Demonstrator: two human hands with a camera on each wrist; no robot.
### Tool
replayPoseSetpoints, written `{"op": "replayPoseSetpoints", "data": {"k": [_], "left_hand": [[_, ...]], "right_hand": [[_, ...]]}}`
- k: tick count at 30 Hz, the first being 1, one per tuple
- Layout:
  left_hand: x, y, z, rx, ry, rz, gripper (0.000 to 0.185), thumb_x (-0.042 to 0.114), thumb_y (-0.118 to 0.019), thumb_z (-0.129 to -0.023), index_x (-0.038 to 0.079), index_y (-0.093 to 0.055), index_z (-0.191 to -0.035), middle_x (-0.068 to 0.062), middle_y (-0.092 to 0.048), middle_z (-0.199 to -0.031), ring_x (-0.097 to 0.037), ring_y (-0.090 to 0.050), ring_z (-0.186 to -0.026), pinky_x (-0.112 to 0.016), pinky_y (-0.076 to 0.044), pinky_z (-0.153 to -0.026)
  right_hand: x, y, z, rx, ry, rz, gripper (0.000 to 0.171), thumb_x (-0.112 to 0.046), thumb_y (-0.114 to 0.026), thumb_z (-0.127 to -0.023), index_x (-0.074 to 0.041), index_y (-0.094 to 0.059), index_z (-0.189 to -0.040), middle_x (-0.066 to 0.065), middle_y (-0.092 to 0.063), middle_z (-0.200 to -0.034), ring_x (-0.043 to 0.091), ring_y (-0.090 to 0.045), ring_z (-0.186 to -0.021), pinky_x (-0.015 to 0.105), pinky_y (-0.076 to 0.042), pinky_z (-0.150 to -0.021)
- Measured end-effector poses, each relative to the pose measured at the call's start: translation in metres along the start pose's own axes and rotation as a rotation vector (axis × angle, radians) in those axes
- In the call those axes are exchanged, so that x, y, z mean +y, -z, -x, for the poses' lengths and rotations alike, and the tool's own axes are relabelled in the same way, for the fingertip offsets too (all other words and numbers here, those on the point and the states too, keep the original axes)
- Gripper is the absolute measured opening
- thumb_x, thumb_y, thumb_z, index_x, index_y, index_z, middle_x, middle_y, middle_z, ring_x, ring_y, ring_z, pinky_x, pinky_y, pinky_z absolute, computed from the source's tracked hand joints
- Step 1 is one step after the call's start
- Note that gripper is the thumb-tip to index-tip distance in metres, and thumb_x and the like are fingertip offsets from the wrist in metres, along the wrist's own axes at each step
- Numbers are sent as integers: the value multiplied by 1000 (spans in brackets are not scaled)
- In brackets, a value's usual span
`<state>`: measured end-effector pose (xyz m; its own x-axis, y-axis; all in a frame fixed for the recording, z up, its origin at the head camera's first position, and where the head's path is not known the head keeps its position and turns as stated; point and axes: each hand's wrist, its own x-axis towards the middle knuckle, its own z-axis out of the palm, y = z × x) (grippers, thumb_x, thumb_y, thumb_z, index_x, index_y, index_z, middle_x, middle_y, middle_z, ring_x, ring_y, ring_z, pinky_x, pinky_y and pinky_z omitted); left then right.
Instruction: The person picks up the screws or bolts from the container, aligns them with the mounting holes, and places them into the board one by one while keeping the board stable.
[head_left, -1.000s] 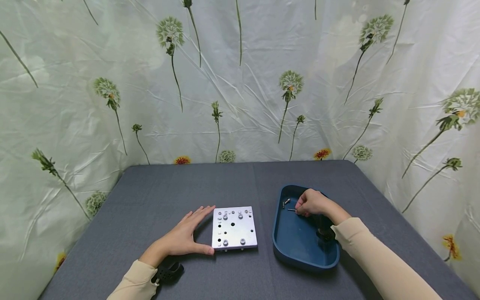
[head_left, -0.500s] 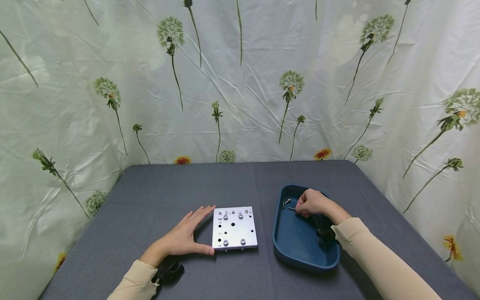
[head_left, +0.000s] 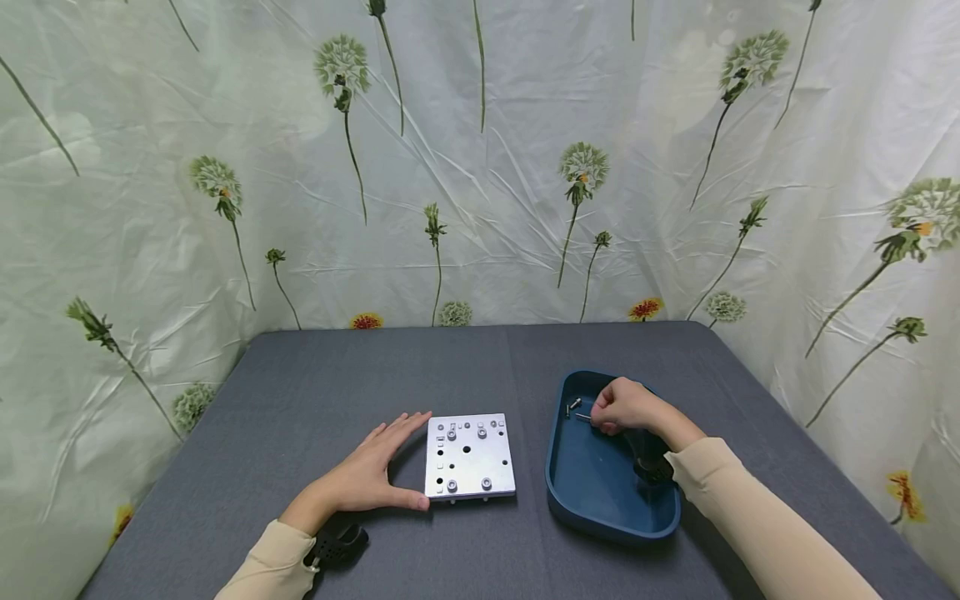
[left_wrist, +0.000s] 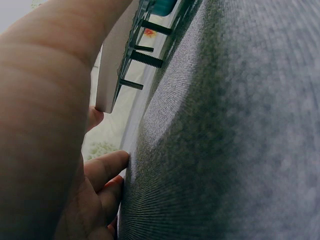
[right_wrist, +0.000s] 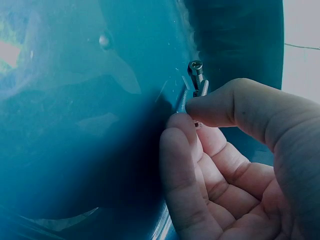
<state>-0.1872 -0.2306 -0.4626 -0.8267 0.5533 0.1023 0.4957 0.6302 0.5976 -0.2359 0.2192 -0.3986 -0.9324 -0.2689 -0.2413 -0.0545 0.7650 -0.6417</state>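
Head view shows a dark blue tray [head_left: 600, 508] sitting on the right side of a grey table [head_left: 315, 383]. Inside the tray, near its far end, lie a few small metal screws [head_left: 573, 405]. The right hand [head_left: 626, 407] is down in the tray at that same end, with its fingers curled in. It pinches one thin screw [head_left: 583, 417] between the thumb and the fingertips, and the screw sticks out to the left of the hand. From the right wrist view, the pinched screw [right_wrist: 182, 101] pokes up from between the thumb and the first finger, low against the blue tray floor [right_wrist: 75, 150]. Another screw with a round head [right_wrist: 197, 70] lies just beside it, touching or almost touching. On the left side of the tray sits a square metal plate [head_left: 468, 457] with holes and a few screws in it. The left hand [head_left: 367, 475] lies flat on the table with its fingers straight, resting against the left edge of the plate, and its thumb touches the near corner. It grips nothing. From the left wrist view, the plate [left_wrist: 117, 65] stands a bit above the table on short pegs.
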Motion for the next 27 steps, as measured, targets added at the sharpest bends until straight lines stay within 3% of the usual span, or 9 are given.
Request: {"op": "replayPoseSetpoints", "data": {"k": [19,27], "left_hand": [[1,1,0,7,-16,-6,124,61,-94,-73,14,-32,-170,-18,-35,-175,-50,-27,-162,-77,-16,-128],[1,0,-1,8,-20,-4,124,60,-94,-73,13,-32,-170,-19,-35,-174,-50,-27,-162,-78,-16,-128]], "right_hand": [[-5,7,8,-10,26,-126,11,-7,-71,-98,2,-74,-93,3,-73,-80,12,-66,-73,35,-65,-77],[-4,10,9,-3,42,-118,13,-10,-72,-99,3,-74,-95,3,-74,-81,12,-67,-73,33,-64,-74]]}}
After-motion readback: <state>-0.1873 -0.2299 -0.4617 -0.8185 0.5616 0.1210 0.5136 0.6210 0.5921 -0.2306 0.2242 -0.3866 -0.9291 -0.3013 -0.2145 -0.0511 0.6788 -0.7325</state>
